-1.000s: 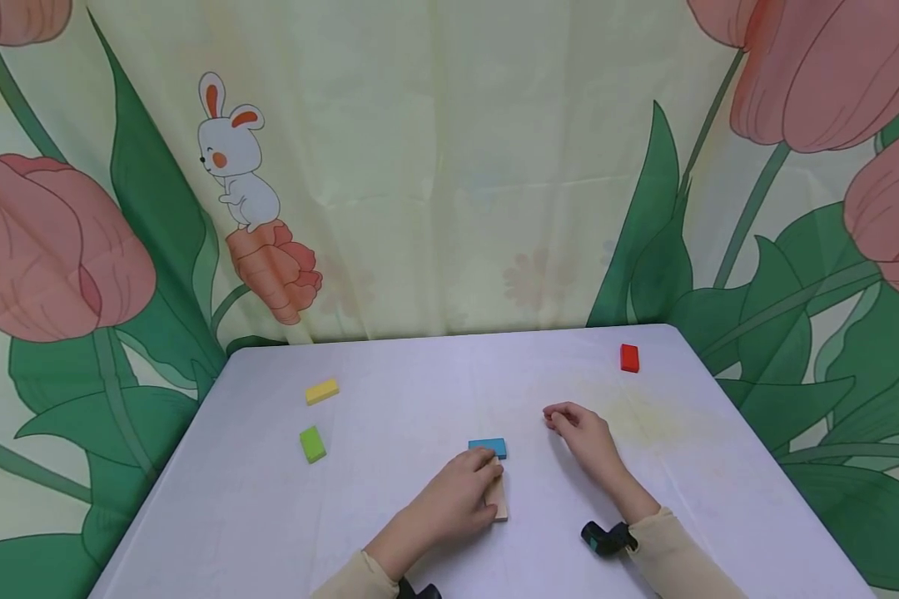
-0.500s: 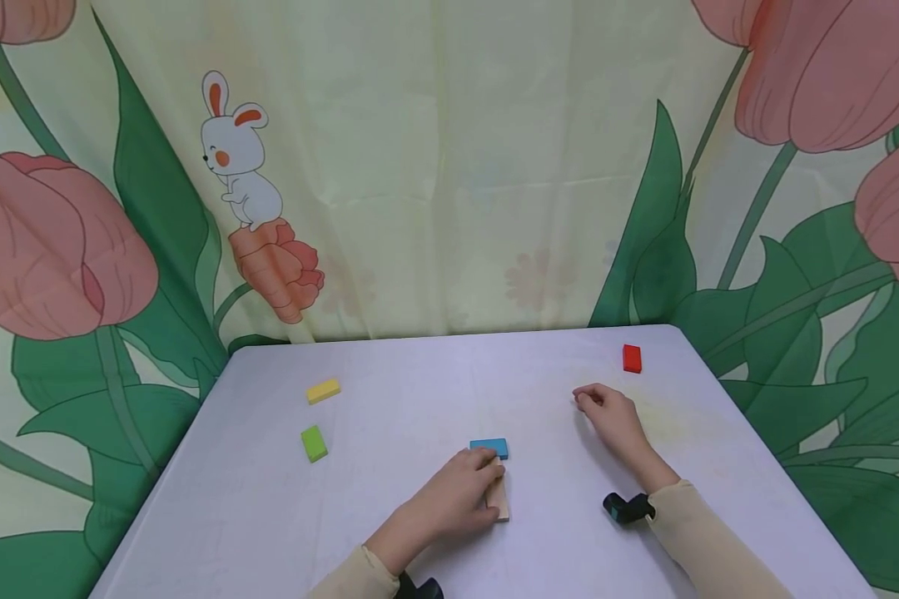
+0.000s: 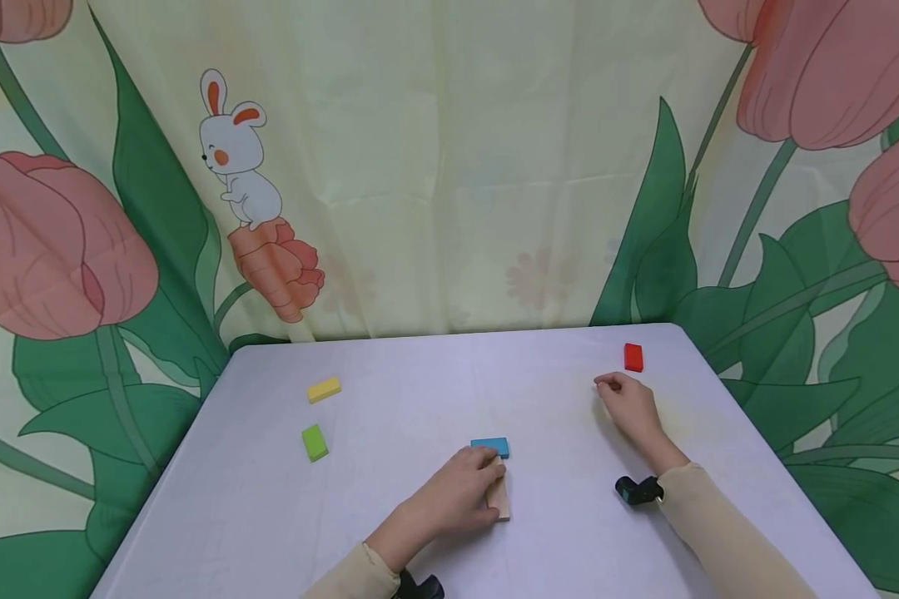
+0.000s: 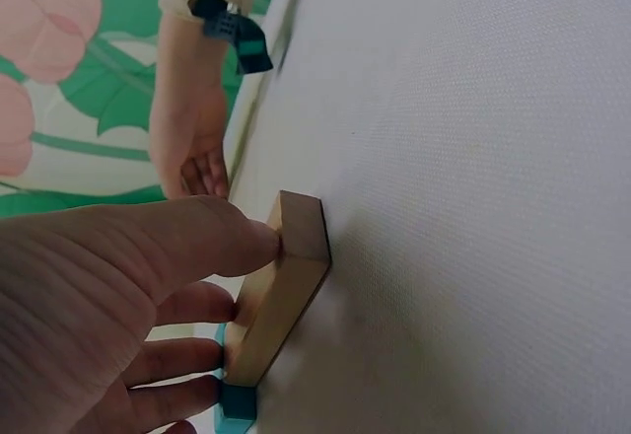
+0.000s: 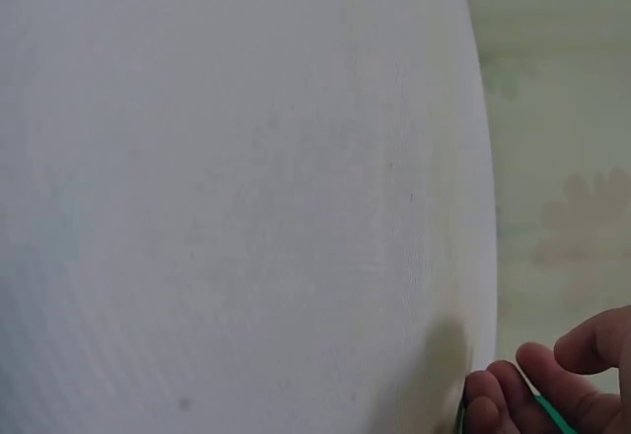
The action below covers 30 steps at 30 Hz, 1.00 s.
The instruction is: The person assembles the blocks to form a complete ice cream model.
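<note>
Head: red block (image 3: 633, 358) beyond right hand (image 3: 633, 409); yellow block (image 3: 324, 389) near green block (image 3: 315, 443).

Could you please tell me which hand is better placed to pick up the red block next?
Probably the right hand: it is close to the red block, with nothing visible in its grasp. The left hand is farther away and rests on the wooden block.

The table (image 3: 404, 391) wears matt cloth with a fine weave. On the table, the pale block (image 4: 276, 318) looks like smooth bare wood; the red block (image 3: 633, 358) appears smooth. Behind the table, matt printed fabric (image 3: 434, 183) shows soft creases.
</note>
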### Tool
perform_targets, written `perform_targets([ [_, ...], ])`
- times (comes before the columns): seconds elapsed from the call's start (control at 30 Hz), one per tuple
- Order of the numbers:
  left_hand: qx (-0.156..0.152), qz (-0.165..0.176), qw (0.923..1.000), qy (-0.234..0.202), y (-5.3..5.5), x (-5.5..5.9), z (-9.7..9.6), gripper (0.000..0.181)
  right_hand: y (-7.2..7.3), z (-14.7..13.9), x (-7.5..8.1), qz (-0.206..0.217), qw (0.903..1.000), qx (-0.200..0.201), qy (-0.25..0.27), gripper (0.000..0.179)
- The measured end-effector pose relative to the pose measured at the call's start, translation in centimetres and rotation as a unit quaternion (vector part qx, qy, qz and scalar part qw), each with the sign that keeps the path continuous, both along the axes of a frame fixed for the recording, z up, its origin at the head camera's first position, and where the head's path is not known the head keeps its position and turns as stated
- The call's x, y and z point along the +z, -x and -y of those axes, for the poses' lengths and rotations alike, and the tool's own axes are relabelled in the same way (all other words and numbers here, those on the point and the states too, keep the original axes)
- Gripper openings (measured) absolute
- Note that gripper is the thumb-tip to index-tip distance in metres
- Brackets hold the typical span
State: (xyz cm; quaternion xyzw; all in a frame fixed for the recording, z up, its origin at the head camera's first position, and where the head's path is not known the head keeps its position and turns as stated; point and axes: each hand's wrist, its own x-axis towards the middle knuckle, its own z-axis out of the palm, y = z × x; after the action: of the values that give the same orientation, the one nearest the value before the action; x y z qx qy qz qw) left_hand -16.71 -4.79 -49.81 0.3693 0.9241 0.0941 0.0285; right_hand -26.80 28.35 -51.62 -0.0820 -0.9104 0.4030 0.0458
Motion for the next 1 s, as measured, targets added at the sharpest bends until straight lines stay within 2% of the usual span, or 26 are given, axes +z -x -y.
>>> perform_targets([
  [0.27, 0.004, 0.002, 1.0000, -0.002, 0.0, 0.0, 0.2, 0.056, 0.8, -0.8, 0.2, -0.007, 0.9998, -0.017, -0.001, 0.040],
  [0.43, 0.008, 0.008, 0.9999, -0.001, 0.0, -0.3, 0.2, 0.057, 1.1, -1.5, 0.1, -0.038, 0.9980, -0.049, 0.009, 0.039],
  [0.57, 0.006, 0.007, 1.0000, 0.001, 0.0, -0.3, 0.0, 0.058, 1.5, -2.3, 0.0, -0.052, 0.9966, -0.062, -0.015, 0.043],
  [0.77, 0.005, 0.003, 1.0000, 0.001, -0.1, -0.1, 0.0, 0.056, 2.1, -3.1, 0.1, -0.034, 0.9964, -0.066, -0.041, 0.056],
  [1.0, 0.007, 0.007, 0.9999, -0.006, -0.1, 0.0, 0.2, 0.055, 2.5, -3.6, 0.1, -0.004, 0.9971, -0.039, -0.066, 0.059],
])
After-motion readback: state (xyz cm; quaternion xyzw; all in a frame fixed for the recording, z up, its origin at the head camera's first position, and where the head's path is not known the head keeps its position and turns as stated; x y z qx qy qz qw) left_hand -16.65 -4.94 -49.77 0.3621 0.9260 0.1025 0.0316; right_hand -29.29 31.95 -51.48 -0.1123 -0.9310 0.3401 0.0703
